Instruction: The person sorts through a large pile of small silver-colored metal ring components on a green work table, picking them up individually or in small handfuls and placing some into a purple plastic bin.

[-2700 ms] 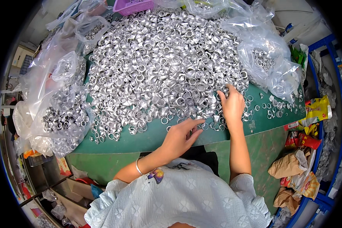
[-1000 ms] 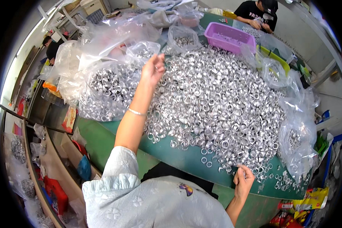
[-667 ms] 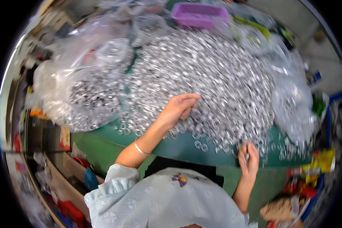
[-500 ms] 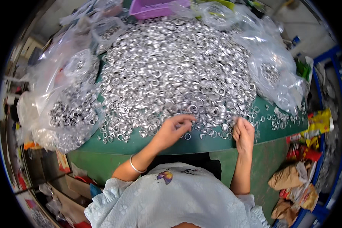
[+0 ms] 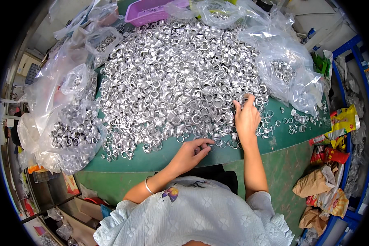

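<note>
A broad heap of silver metal rings [image 5: 172, 82] covers most of the green table [image 5: 123, 165]. My left hand [image 5: 190, 156] is at the near edge of the heap, its fingers curled. A small grey ring [image 5: 197, 150] shows partly between its thumb and fingers; whatever else lies in the palm is hidden. Farther forward, my right hand [image 5: 247, 119] reaches over the right part of the heap. Its thumb and forefinger are spread at the rings, and nothing shows held between them.
Clear plastic bags with rings stand at the left [image 5: 76, 131] and right [image 5: 289, 74] of the heap. A purple basket [image 5: 147, 12] sits at the back. Loose rings [image 5: 299, 123] lie at the right table edge. Beyond it are a blue shelf frame [image 5: 348, 156] and paper bags [image 5: 313, 182].
My right hand has gone forward and left from the table's near edge onto the heap, its closed fingers spreading. My left hand has drawn slightly back toward me. The whole view has shifted a little.
</note>
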`<state>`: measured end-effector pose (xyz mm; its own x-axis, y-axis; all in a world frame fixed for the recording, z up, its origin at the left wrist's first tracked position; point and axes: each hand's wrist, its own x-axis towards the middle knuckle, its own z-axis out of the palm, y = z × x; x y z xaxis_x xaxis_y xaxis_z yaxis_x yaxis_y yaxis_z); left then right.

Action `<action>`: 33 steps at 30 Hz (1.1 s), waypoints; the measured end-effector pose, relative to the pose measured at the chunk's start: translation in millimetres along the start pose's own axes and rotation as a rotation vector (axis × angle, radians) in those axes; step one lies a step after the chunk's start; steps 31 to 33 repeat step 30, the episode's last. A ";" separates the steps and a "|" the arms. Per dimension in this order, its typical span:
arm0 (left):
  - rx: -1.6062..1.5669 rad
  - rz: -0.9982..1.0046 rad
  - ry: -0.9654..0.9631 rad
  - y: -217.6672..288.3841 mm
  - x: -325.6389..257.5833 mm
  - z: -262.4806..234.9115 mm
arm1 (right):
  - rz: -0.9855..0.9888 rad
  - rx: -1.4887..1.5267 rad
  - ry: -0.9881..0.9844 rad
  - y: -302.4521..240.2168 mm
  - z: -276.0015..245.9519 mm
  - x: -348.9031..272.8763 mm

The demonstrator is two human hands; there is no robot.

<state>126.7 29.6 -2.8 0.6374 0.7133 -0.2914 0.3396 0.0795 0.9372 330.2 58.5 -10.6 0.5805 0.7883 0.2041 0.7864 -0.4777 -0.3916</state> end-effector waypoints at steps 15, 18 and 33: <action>-0.068 0.099 0.016 -4.4 5.5 10.4 | -0.272 0.176 0.042 16.2 -2.0 9.3; -0.103 0.086 0.041 -1.4 2.4 7.9 | -0.236 0.342 0.059 25.9 -4.1 9.6; -0.403 0.233 0.204 28.4 9.8 14.4 | -0.068 1.261 -0.378 6.9 -30.9 -69.1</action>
